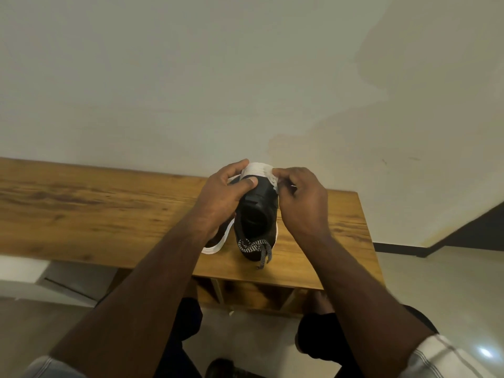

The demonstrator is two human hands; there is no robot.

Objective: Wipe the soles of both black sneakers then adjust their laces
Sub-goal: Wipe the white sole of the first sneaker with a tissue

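Observation:
A black sneaker [256, 214] stands tipped up on the wooden table [81, 208], its white sole [257, 169] raised at the far end and its black-and-white laces [256, 248] hanging loose toward me. My left hand [223, 195] grips the sneaker's raised end, thumb on the black upper. My right hand [302, 203] pinches a small white wipe [278, 184] against the sole's right rim. The second black sneaker [215, 245] lies on the table behind my left wrist, with mostly its white sole edge showing.
The table backs onto a pale wall and ends just right of the sneakers. Open wooden compartments [245, 293] sit under its front edge. My knees in dark trousers are below, and a dark shoe [226, 369] rests on the floor.

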